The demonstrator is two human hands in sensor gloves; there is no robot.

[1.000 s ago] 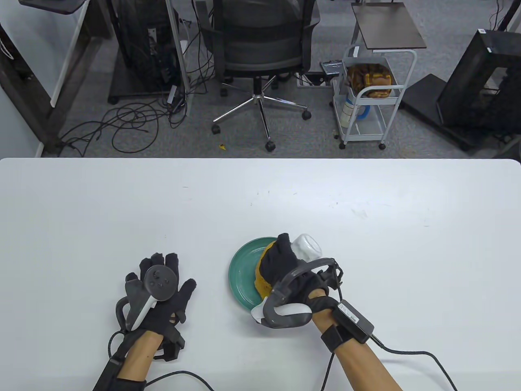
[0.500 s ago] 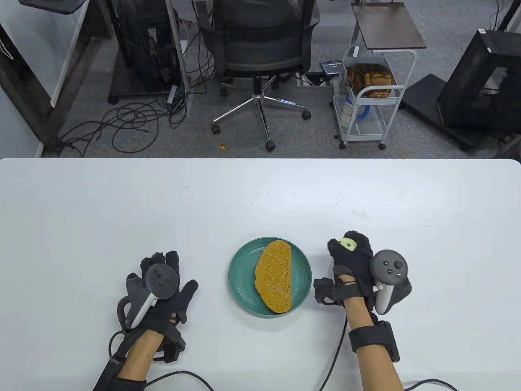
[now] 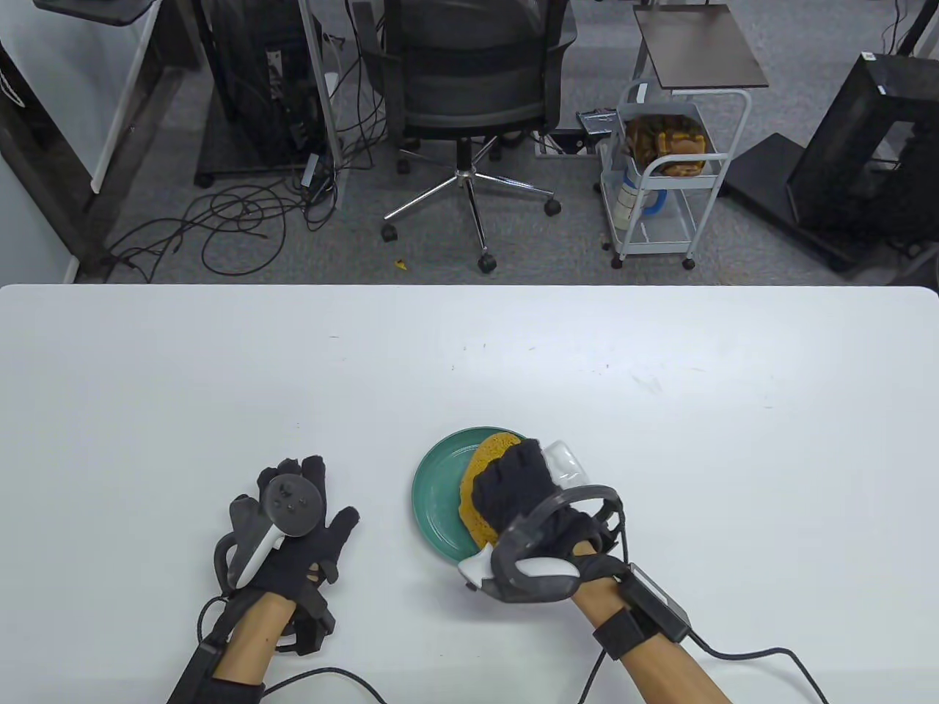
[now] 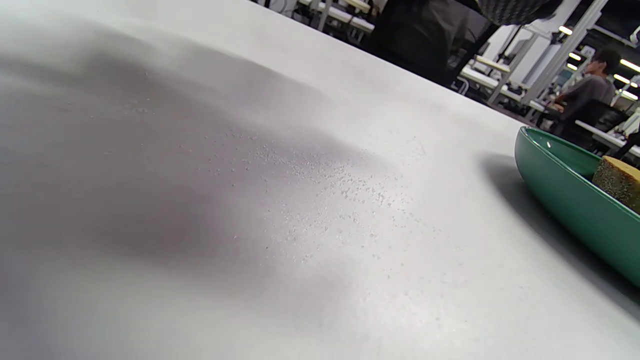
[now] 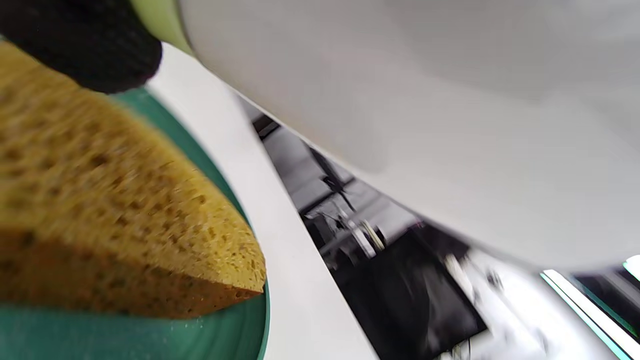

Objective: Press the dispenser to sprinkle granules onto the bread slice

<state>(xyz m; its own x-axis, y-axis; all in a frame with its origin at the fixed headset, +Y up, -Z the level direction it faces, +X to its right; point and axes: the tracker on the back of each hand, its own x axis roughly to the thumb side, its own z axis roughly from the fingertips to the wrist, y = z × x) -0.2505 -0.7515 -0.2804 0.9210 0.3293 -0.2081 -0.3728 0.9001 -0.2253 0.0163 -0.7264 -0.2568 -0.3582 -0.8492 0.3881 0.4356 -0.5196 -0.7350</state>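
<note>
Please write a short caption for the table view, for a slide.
Right hand holds the white dispenser over the bread slice on the green plate; left hand rests on the table.

Even, bright overhead light throughout; the right wrist view is motion-blurred, the left wrist view shows soft shadows.

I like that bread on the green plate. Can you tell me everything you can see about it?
The yellow-brown bread slice looks spongy, full of little holes, with a darker crust along its edge. It lies flat on the round green plate. The right hand hovers over it with a white dispenser, hiding most of it from above. Whether any granules lie on it cannot be told.
</note>
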